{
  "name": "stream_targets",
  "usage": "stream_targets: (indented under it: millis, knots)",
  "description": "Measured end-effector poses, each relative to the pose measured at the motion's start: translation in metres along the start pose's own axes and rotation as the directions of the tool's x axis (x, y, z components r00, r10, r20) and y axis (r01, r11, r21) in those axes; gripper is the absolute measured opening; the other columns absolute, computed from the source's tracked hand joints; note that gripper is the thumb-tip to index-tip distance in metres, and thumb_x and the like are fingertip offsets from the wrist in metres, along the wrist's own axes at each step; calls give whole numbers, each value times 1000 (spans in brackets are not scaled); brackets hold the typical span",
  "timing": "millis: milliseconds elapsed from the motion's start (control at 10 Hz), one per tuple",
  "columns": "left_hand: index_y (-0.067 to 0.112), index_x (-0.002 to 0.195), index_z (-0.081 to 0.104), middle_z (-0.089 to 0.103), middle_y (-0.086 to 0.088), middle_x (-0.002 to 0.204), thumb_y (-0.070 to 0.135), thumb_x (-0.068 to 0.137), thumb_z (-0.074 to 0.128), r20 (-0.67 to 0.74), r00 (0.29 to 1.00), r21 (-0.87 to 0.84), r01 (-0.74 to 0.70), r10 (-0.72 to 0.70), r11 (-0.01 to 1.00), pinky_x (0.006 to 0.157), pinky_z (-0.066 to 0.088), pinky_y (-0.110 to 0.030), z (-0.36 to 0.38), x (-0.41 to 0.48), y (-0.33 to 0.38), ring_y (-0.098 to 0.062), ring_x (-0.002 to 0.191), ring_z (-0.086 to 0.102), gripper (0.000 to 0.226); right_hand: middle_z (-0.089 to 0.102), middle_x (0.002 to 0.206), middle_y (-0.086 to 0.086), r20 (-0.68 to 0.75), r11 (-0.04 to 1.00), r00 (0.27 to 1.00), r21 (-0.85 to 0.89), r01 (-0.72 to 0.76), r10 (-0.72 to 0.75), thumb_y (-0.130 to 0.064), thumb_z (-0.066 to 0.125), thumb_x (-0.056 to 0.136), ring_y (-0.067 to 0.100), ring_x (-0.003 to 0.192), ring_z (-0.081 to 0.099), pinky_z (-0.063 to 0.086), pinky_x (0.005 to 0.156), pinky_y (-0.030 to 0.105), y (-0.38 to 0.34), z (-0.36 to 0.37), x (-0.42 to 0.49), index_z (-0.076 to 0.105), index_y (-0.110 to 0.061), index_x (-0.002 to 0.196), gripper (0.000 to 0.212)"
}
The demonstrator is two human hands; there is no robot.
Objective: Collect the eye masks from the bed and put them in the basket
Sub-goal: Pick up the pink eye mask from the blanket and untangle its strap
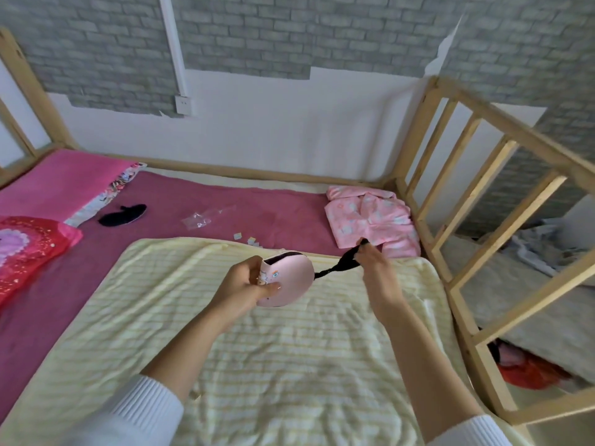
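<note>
Holding a pink eye mask above the bed, the person is using both hands at once. The left hand is closing its grip around the left side of the mask, with the thumb lying on the pink front and the fingers curled behind it. The right hand is pinching the black strap of the same mask between its fingertips, a little to the right of and higher than the left grip, and the strap is running stretched between the two hands. Both arms are wearing white sleeves.

Under the two grips a pale yellow striped blanket is lying spread on the bed. Far to the left of the left grip and farther from the person, a black eye mask is resting on the dark pink sheet, just beside a pink pillow. Between that mask and the hands, a clear plastic wrapper and some small paper pieces are lying on the sheet. Just beyond the right grip, a pink pyjama garment is sitting near the wooden rail of the bed. At the far left a red cushion is lying on the sheet. A basket is not showing anywhere in this view.
</note>
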State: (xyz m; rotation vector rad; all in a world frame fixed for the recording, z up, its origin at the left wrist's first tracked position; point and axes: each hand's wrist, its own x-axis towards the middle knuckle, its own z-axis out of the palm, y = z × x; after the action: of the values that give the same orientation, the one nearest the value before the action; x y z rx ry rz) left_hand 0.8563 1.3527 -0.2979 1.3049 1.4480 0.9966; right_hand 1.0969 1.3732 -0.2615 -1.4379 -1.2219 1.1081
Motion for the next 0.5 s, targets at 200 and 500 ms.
stream_targets:
  millis: [200,500]
  knots:
    - [26,79,63,51,17,55,6,71,76,-46,995,-17,-84,83,996,65,38,-23,-17,9,6,-4,57,47,25,77,83,8,419,623,862,-764,166,284,-11,54,83,28,86,72,52,83,35,8,-9,-5,76,-24,87,27]
    - [24,95,69,76,-2,85,12,72,79,28,999,-183,44,-40,982,72,54,-30,-6,-1,4,-13,79,69,28,72,96,-15,231,946,953,300,122,-196,-26,75,77,3,102,64,44,94,24,-13,8,-5,72,-24,101,24]
